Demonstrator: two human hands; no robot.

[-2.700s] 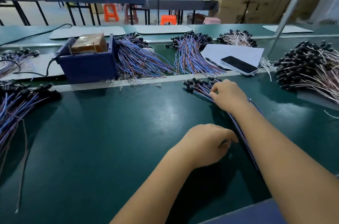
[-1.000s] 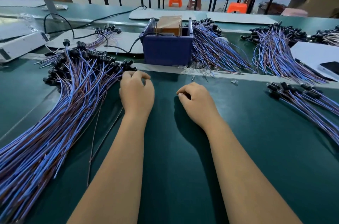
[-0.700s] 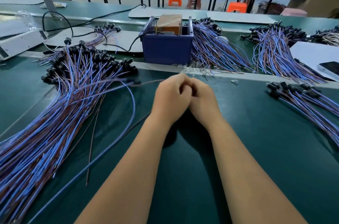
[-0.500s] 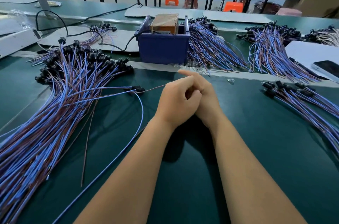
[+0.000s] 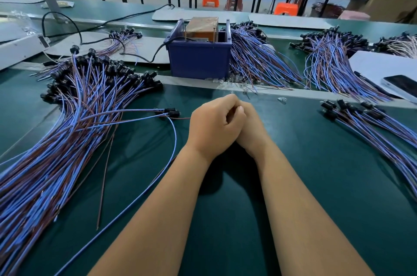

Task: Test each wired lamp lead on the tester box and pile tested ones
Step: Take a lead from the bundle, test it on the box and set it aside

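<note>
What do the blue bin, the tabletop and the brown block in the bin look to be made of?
Blue bin: likely moulded plastic, matt, even colour. Tabletop: dark green mat, probably rubber or vinyl, faint sheen. Brown block: cardboard-coloured, glossy, perhaps tape-wrapped; unclear.

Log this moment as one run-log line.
left hand: grips lamp lead | right hand: against left, contents hidden | tester box: untouched | big lead pile: left
</note>
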